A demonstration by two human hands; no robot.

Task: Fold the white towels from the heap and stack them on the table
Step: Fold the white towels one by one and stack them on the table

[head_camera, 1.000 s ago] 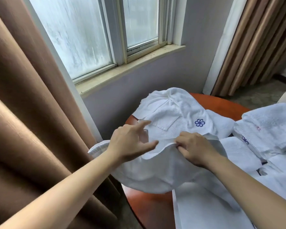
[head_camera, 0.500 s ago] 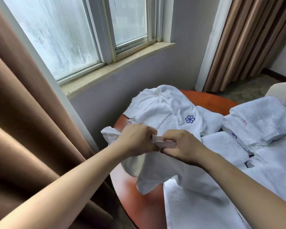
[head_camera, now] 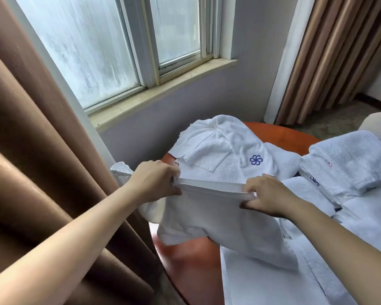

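I hold a white towel (head_camera: 216,219) above the round reddish-brown table (head_camera: 191,267). My left hand (head_camera: 156,181) pinches its top edge on the left, and my right hand (head_camera: 266,194) pinches the same edge on the right. The edge is stretched taut between them and the cloth hangs down over the table's near left part. Behind it lies a heap of white towels (head_camera: 227,148) with a blue flower logo. Folded white towels (head_camera: 348,157) sit stacked at the right.
A brown curtain (head_camera: 37,164) hangs close on the left, touching the table side. A window sill (head_camera: 163,91) and grey wall lie behind. More white cloth (head_camera: 273,282) covers the near right of the table. A second curtain (head_camera: 330,53) hangs at the back right.
My hands, close together half a second ago, have moved apart along the towel's top edge, pulling it taut. One second ago the left hand was open beside the cloth.
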